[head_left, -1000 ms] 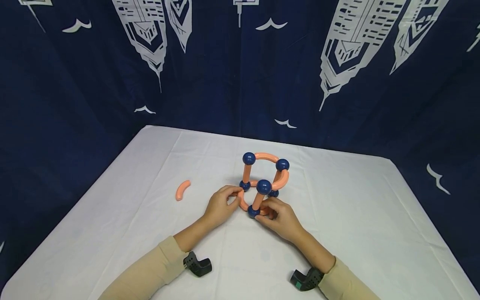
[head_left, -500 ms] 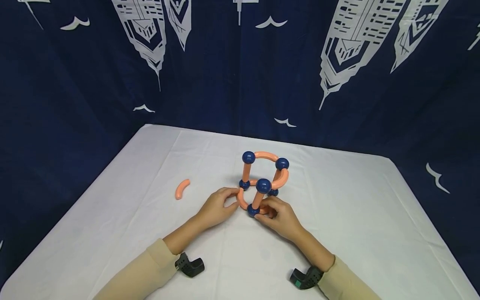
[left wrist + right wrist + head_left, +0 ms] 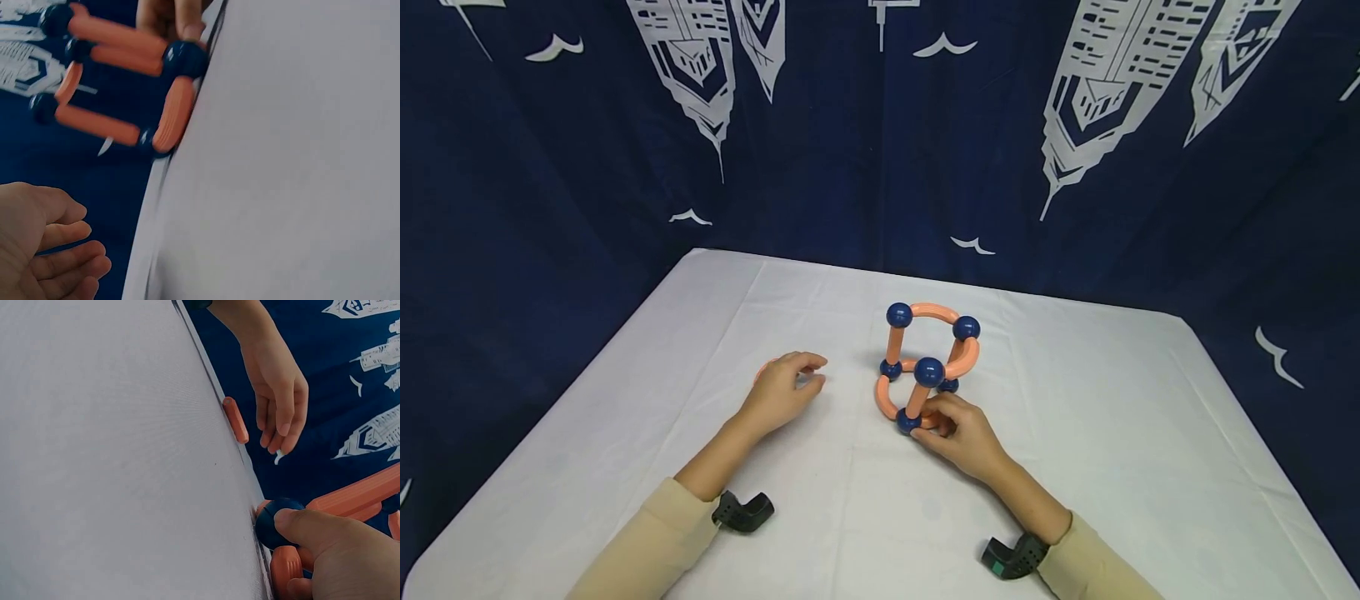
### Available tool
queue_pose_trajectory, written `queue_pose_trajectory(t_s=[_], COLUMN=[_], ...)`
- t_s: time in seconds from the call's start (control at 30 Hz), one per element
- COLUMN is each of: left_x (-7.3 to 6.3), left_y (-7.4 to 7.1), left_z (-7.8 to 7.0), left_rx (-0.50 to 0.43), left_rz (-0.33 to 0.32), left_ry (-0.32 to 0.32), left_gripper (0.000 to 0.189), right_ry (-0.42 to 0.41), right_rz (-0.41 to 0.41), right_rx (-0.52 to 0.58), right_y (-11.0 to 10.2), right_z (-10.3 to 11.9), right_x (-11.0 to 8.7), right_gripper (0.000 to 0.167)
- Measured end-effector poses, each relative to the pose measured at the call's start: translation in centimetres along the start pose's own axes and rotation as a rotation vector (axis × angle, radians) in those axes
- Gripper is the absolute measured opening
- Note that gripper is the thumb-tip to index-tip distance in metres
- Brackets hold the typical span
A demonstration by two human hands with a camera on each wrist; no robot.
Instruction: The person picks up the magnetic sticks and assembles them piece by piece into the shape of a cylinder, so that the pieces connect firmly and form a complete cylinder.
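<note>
A cube-like frame of orange rods (image 3: 895,344) and blue balls stands on the white table, some of its rods curved. At its front bottom corner, my right hand (image 3: 962,437) pinches a blue ball (image 3: 270,530), thumb pressed on it, with orange rods beside the fingers. My left hand (image 3: 779,393) hovers to the left of the frame, fingers loosely bent and holding nothing. Behind that hand lies a loose curved orange rod (image 3: 235,420), mostly hidden in the head view. The left wrist view shows a gap between the left fingertips (image 3: 100,267) and the frame.
White cloth covers the table (image 3: 1112,417). A dark blue curtain (image 3: 850,167) with white building and bird prints hangs behind it. Black wrist cameras (image 3: 745,511) sit at both beige sleeves, low over the cloth.
My left hand has let go of the frame's lower curved rod and moved left, now covering most of the loose rod. The right hand and the frame have stayed in place.
</note>
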State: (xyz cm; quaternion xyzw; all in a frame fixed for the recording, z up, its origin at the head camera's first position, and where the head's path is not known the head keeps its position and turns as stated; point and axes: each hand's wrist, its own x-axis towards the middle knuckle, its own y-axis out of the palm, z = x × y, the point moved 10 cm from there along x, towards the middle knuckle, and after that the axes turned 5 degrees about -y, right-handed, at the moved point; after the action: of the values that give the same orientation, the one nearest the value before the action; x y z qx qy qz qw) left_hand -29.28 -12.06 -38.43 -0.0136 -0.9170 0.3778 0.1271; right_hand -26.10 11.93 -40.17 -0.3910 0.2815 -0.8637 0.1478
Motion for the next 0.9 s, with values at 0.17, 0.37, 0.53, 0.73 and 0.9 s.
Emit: queue_pose_trajectory(t_s=[0.17, 0.37, 0.53, 0.73, 0.9], left_x=[0.3, 0.4, 0.3, 0.3, 0.2], left_y=[-2.9, -4.6, -4.7, -4.1, -3.6], left_z=[2.2, 5.0, 6.4, 6.6, 6.6], left_rx=[0.043, 0.093, 0.162, 0.237, 0.278], left_rz=[-0.057, -0.039, -0.018, -0.054, -0.083], left_ry=[-0.062, -0.179, -0.193, -0.129, -0.123], left_gripper=[0.029, 0.038, 0.044, 0.036, 0.03], right_ry=[-0.014, -0.012, -0.004, 0.004, 0.024], right_rz=[-0.004, -0.006, -0.002, 0.005, 0.013], right_rx=[0.004, 0.007, 0.007, 0.003, 0.0], right_y=[0.0, 0.0, 0.0, 0.1, 0.1], right_z=[0.1, 0.1, 0.1, 0.0, -0.2], right_x=[0.0, 0.0, 0.1, 0.1, 0.0], right_gripper=[0.027, 0.027, 0.026, 0.026, 0.025])
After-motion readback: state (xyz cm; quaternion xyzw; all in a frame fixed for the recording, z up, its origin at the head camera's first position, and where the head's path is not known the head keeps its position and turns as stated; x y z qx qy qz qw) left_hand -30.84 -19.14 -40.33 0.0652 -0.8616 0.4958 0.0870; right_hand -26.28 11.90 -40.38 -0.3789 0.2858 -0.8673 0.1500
